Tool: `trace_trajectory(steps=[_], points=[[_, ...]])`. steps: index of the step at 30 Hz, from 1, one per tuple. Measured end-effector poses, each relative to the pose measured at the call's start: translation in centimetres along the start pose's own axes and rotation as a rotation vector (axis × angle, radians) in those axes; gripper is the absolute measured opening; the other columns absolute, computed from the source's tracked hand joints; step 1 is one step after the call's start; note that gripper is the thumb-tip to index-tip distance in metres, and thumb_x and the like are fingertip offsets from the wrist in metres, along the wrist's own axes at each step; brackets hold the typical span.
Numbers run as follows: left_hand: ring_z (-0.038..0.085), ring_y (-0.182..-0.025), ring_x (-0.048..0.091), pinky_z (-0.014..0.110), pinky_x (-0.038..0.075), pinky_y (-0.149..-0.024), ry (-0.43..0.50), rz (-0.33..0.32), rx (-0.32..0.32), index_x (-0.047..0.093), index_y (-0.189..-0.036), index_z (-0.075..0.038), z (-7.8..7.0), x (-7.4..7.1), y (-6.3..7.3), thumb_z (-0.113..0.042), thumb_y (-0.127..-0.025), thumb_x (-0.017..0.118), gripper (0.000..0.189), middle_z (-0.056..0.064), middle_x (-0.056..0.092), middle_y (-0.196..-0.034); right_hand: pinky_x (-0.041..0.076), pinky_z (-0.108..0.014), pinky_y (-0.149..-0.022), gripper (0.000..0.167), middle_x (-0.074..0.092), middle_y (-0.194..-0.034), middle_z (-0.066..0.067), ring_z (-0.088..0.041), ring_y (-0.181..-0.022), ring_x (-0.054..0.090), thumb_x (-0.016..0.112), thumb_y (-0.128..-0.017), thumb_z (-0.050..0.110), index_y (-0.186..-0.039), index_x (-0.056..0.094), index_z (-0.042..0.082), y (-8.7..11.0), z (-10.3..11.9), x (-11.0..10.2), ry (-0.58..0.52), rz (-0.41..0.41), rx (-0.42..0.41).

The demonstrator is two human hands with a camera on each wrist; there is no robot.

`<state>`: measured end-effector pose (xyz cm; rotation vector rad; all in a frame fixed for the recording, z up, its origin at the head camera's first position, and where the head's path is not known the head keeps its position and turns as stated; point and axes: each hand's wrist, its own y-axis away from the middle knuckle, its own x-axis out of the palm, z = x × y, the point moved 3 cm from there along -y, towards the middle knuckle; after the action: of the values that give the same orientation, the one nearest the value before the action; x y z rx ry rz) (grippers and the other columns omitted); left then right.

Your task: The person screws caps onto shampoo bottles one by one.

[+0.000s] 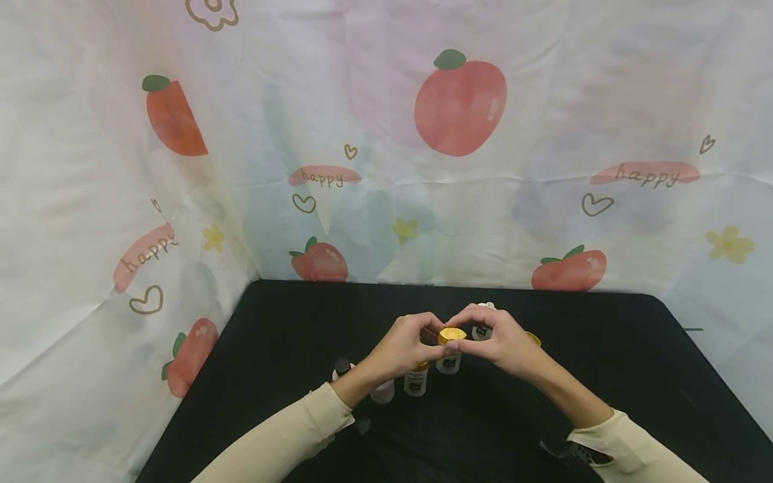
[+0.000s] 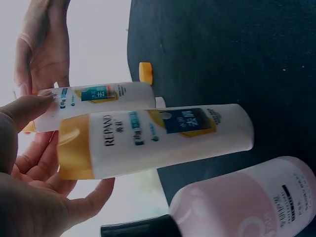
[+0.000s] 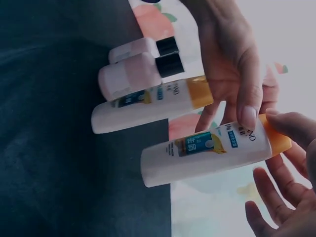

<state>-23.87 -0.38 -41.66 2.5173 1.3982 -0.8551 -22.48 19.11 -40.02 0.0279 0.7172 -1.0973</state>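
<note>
A white shampoo bottle with a gold flip cap stands upright between the two hands. My left hand holds it near the top, its thumb on the bottle's shoulder just below the cap in the right wrist view. The right hand pinches the gold cap from the other side, thumb in front and its other fingers behind or spread apart. A second gold-capped shampoo bottle stands beside it, under the left hand, with its label facing outward.
Two pink bottles with black caps stand in a row to the left. Behind the right hand is a white bottle, and a yellow cap-like piece sits farther right. The black table meets a printed cloth backdrop.
</note>
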Motion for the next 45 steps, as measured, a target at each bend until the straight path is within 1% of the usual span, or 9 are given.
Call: trace_trajectory(steps=[5,10,14,20,25,33,39,42,45], points=[[0.000,-0.083,0.066,0.018,0.055,-0.071,-0.036,0.030,-0.008,0.069,-0.106,-0.011,0.2,0.4,0.0,-0.022,-0.091,0.078,0.020,-0.004,0.072,-0.098,0.051,-0.033,-0.092,0.026,0.070,-0.109,0.011,-0.010,-0.108,0.062,0.081,-0.088,0.024,-0.112,0.073,0.024,0.4,-0.5,0.3,0.036,-0.009,0.035],[-0.002,-0.079,0.064,0.016,0.054,-0.070,-0.077,0.057,0.012,0.069,-0.102,-0.012,0.4,0.8,0.0,-0.019,-0.090,0.079,0.017,-0.006,0.072,-0.093,0.053,-0.031,-0.088,0.023,0.071,-0.105,0.010,-0.012,-0.101,0.065,0.082,-0.087,0.025,-0.109,0.073,0.024,0.8,-1.0,0.7,0.029,-0.001,0.021],[-0.003,-0.078,0.064,0.015,0.053,-0.070,-0.121,0.073,0.005,0.069,-0.102,-0.011,0.6,1.1,-0.1,-0.016,-0.089,0.081,0.019,-0.006,0.072,-0.091,0.052,-0.031,-0.090,0.023,0.070,-0.103,0.010,-0.012,-0.099,0.064,0.082,-0.087,0.025,-0.109,0.073,0.024,1.1,-1.5,1.0,0.022,0.006,0.020],[-0.001,-0.079,0.065,0.014,0.052,-0.069,-0.197,0.068,-0.003,0.071,-0.102,-0.011,0.7,1.4,-0.1,-0.017,-0.086,0.083,0.021,-0.006,0.073,-0.091,0.051,-0.041,-0.093,0.024,0.070,-0.103,0.010,-0.012,-0.101,0.064,0.082,-0.087,0.023,-0.109,0.073,0.023,1.5,-2.3,1.5,-0.003,0.002,0.044],[-0.003,-0.077,0.063,0.014,0.051,-0.069,-0.251,0.065,-0.005,0.074,-0.101,-0.011,1.0,1.6,0.0,-0.021,-0.085,0.084,0.022,-0.008,0.073,-0.090,0.048,-0.043,-0.096,0.024,0.070,-0.103,0.010,-0.013,-0.102,0.063,0.082,-0.087,0.025,-0.109,0.073,0.024,1.8,-2.9,1.9,-0.005,0.005,0.058],[-0.004,-0.074,0.060,0.015,0.050,-0.066,-0.303,0.067,-0.014,0.076,-0.101,-0.012,1.2,1.8,0.1,-0.026,-0.085,0.084,0.023,-0.009,0.072,-0.088,0.047,-0.052,-0.097,0.025,0.070,-0.105,0.010,-0.014,-0.104,0.062,0.083,-0.086,0.028,-0.109,0.073,0.025,2.0,-3.3,2.1,-0.017,0.028,0.085],[-0.001,-0.075,0.061,0.016,0.049,-0.066,-0.314,0.073,-0.011,0.075,-0.103,-0.012,1.2,1.9,0.2,-0.026,-0.085,0.084,0.024,-0.008,0.072,-0.089,0.048,-0.052,-0.096,0.027,0.070,-0.105,0.012,-0.011,-0.102,0.063,0.083,-0.085,0.029,-0.109,0.072,0.024,1.8,-3.0,2.1,0.016,0.047,0.080],[0.003,-0.081,0.064,0.016,0.050,-0.069,-0.322,0.109,-0.006,0.074,-0.107,-0.013,1.2,1.9,0.2,-0.027,-0.084,0.085,0.030,-0.008,0.071,-0.094,0.049,-0.051,-0.095,0.029,0.070,-0.106,0.012,-0.010,-0.102,0.063,0.084,-0.085,0.030,-0.110,0.072,0.024,1.8,-2.7,1.9,0.025,0.061,0.081],[0.005,-0.088,0.064,0.017,0.050,-0.074,-0.306,0.195,-0.031,0.070,-0.116,-0.012,1.1,1.6,0.1,-0.033,-0.082,0.087,0.044,-0.009,0.068,-0.101,0.050,-0.051,-0.094,0.030,0.069,-0.107,0.012,-0.015,-0.103,0.064,0.083,-0.085,0.032,-0.111,0.072,0.023,1.8,-2.5,1.5,0.028,0.072,0.093]])
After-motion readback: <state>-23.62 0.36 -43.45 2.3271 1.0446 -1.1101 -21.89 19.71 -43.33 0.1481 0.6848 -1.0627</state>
